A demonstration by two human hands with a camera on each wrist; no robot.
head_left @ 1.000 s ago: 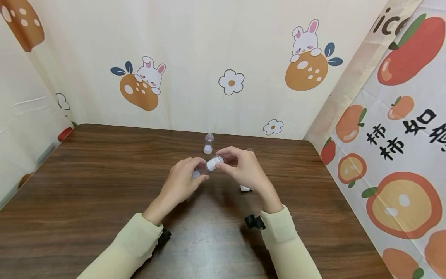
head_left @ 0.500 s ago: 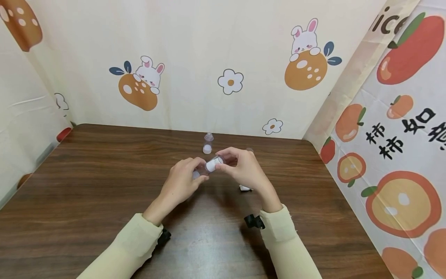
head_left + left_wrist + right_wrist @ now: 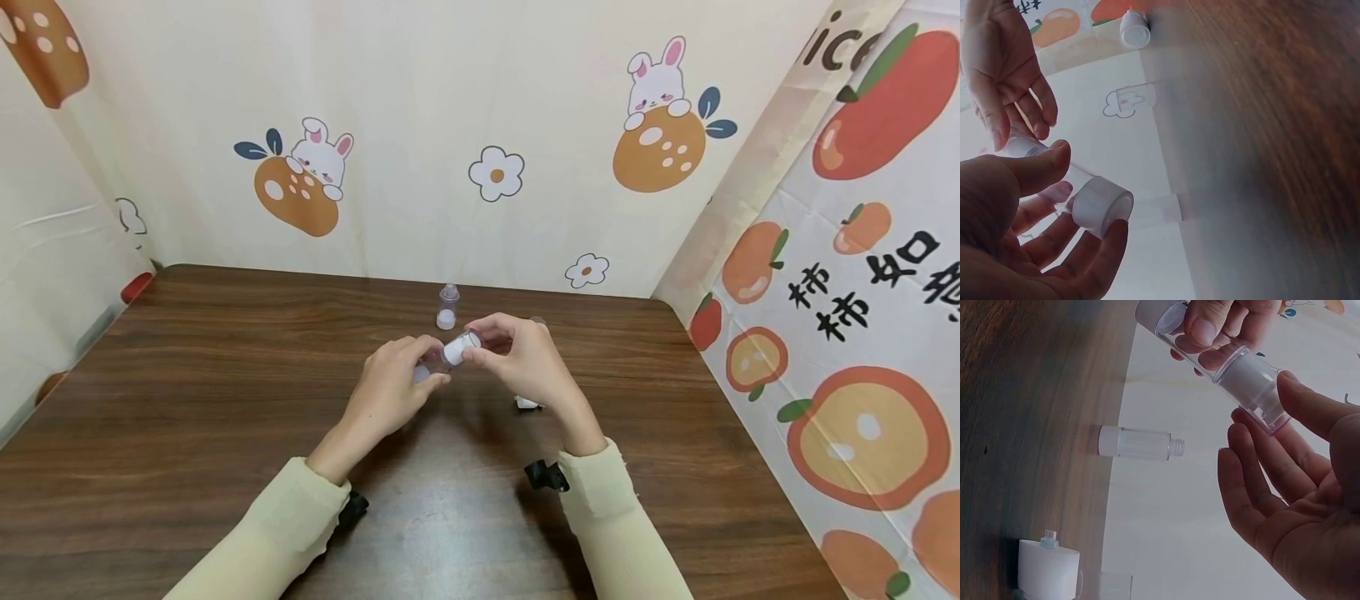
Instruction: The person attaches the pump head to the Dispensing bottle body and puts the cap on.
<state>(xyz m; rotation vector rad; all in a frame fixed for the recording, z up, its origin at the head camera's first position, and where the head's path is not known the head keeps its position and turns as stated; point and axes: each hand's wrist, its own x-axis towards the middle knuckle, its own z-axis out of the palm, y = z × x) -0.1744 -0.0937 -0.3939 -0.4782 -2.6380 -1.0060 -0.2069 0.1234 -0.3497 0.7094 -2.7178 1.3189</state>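
Note:
My left hand [image 3: 386, 387] grips a clear bottle with a white base [image 3: 1104, 205], its thumb and fingers around the transparent body. The bottle is tilted, base low toward the left hand. At the bottle's upper end my right hand [image 3: 525, 358] pinches a clear cylinder with a white inner part [image 3: 1252, 387] between thumb and fingers. The two pieces meet end to end; whether they are joined cannot be told. Beyond the hands, a second clear bottle [image 3: 447, 308] with a white base and bare threaded neck stands upright on the table.
A white pump head [image 3: 1049, 570] with a small clear nozzle is on the brown wooden table [image 3: 225, 375], partly behind the right wrist in the head view. Near it stands a clear cap [image 3: 1116, 586]. A patterned curtain [image 3: 412, 167] hangs along the table's far edge.

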